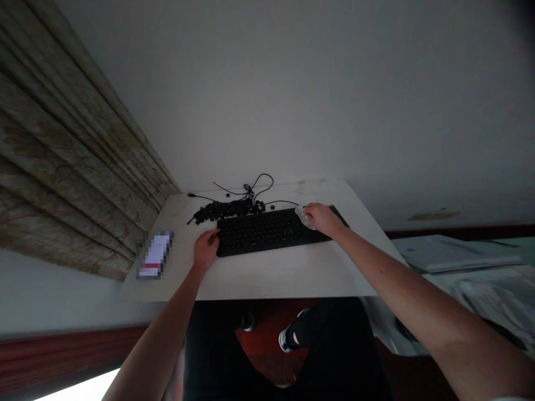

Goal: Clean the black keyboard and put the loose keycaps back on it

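Note:
A black keyboard (259, 234) lies slightly tilted across the white table, and its face looks stripped of keycaps. My left hand (205, 249) grips its left end, with fingers at the edge. In my right hand (321, 217) is a crumpled white tissue (304, 218), pinched and pressed on the keyboard's right part near its back edge. The right hand and forearm cover some of that end. Just behind the keyboard, loose black keycaps (228, 209) are heaped in a row, with a few lying apart.
A black cable (251, 189) coils behind the keycaps towards the wall. On the table's left side lies a phone (155, 255) with its screen lit. A patterned curtain (79, 133) hangs at left. Papers and plastic-covered things (463, 256) are beyond the table (267, 281) at right.

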Demonstrator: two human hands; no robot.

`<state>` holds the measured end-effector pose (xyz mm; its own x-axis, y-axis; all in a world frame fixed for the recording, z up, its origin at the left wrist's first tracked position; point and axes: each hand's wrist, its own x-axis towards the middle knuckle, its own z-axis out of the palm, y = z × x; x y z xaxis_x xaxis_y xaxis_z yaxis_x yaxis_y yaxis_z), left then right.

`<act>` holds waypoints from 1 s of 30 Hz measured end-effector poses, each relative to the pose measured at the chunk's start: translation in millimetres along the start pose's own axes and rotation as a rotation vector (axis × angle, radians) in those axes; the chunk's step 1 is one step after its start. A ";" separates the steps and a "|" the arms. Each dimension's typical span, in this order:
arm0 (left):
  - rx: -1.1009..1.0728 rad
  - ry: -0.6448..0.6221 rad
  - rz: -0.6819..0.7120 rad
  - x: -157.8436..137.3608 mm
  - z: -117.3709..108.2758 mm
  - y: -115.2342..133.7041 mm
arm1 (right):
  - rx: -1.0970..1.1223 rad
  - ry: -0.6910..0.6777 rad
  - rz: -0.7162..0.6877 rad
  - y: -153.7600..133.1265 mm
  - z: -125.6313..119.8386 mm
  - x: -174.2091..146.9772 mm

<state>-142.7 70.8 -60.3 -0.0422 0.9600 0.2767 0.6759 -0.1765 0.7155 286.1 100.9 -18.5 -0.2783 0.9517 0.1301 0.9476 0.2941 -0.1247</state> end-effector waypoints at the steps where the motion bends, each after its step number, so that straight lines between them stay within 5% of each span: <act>1: -0.004 -0.003 0.000 0.1 -0.2 -0.4 | -0.005 -0.008 -0.015 -0.9 0.5 -1.0; 10: -0.002 0.002 -0.018 0.9 1.6 -1.9 | -0.090 -0.099 0.167 45.9 -10.9 -19.1; 18: 0.004 -0.003 -0.005 -0.2 0.6 -0.3 | 0.009 0.053 0.055 22.5 6.9 -7.8; 25: 0.015 0.011 -0.006 1.0 1.6 0.4 | -0.087 0.053 0.227 44.2 1.4 -16.6; 30: 0.001 0.005 -0.001 0.4 1.0 0.8 | 0.078 0.130 0.147 25.4 8.0 -11.1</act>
<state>-141.4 71.2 -60.2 -0.0468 0.9592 0.2790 0.6765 -0.1750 0.7153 311.9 98.5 -30.9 -0.1109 0.9668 0.2301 0.9601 0.1640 -0.2264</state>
